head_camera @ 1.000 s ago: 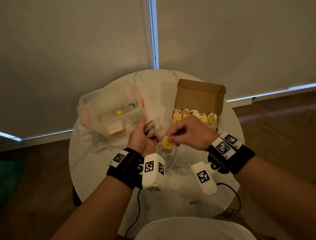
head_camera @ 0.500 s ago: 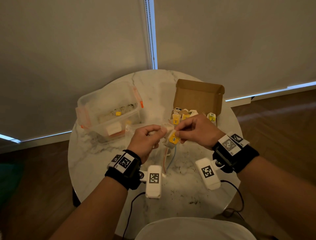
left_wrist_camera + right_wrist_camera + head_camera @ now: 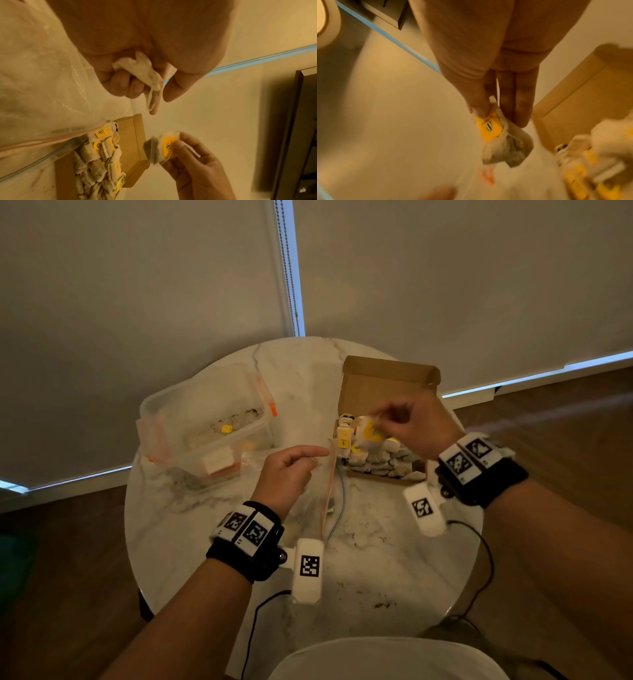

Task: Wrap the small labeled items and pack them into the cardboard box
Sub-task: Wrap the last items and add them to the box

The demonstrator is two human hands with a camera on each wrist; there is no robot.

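1. One round marble table (image 3: 191,542) lies under both hands.
2. Beyond the left hand (image 3: 286,474) stands a clear plastic container (image 3: 202,419) with orange latches.
3. Under the right hand (image 3: 416,426) sits the open cardboard box (image 3: 387,381), its floor filled with rows of wrapped tea bags (image 3: 380,460) bearing yellow tags.
4. Between the two hands lies a clear zip bag (image 3: 330,491), touching the box's near corner.
5. Right hand: thumb and fingers pinch a wrapped tea bag with a yellow tag (image 3: 489,127), holding it above the box.
6. Left hand: curled fingers and thumb grip an unwrapped pale tea bag (image 3: 145,73), left of the box, above the zip bag.
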